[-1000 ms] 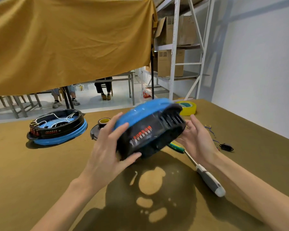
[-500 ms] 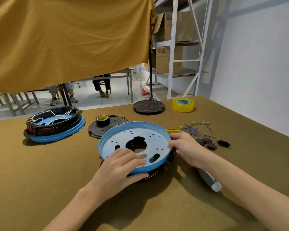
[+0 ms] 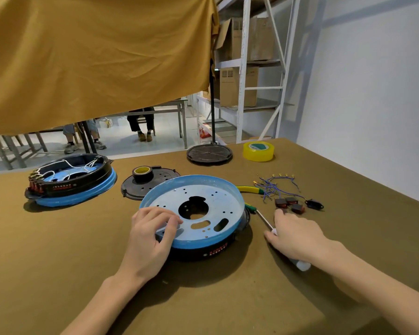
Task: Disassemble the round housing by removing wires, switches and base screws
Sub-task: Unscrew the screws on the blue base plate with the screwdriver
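A table (image 3: pixel 58 274) covered in olive-brown cloth fills the view, under a hanging mustard cloth (image 3: pixel 94 56), with metal shelving (image 3: pixel 259 68) and a white wall behind. Bare cloth lies open at the near edge. The round housing (image 3: pixel 198 213) sits mid-table, base up: a pale blue plate with holes over a black rim. The left hand (image 3: pixel 150 238) rests on its near-left edge, fingers curled on the plate. The right hand (image 3: pixel 298 235) lies over a screwdriver (image 3: pixel 264 217); whether it grips cannot be told. Loose wires (image 3: pixel 273 187) and switches (image 3: pixel 290 204) lie just beyond.
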Demonstrator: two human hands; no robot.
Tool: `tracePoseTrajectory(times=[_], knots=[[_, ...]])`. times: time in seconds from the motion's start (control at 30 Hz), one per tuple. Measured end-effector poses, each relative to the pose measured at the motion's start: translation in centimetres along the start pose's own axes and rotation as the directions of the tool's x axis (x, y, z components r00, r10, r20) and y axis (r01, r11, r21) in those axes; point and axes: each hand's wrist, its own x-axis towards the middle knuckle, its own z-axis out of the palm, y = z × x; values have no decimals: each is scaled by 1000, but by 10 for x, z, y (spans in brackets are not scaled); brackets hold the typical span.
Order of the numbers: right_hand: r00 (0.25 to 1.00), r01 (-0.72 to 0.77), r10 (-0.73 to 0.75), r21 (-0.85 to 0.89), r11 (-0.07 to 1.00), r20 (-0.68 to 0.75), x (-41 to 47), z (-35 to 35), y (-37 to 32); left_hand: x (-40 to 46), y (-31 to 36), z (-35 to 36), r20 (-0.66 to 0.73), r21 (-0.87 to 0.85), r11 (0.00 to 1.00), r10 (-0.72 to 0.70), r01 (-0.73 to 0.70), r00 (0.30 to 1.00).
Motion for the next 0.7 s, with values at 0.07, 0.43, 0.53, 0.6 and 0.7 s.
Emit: tracePoseTrajectory(times=[0.07,0.43,0.53,0.6,0.7], knots=[[999,42,-40,94,995,-15,-6,-4,2,-5,4,-2,43,-37,999,29,-28,999],[918,352,-172,532,770,-358,-11,-49,-34,-1,5,-7,209,-290,684,-637,669,742],[935,303,-177,433,849,-306,-5,-44,-55,3,1,-10,145,-324,683,-648,654,748],[934,308,-191,412,857,-301,-3,-39,-63,5,-3,-13,130,-392,675,-632,625,764],[934,316,-192,447,837,-301,-2,-32,-58,11,-2,-17,137,-534,630,-594,565,792]])
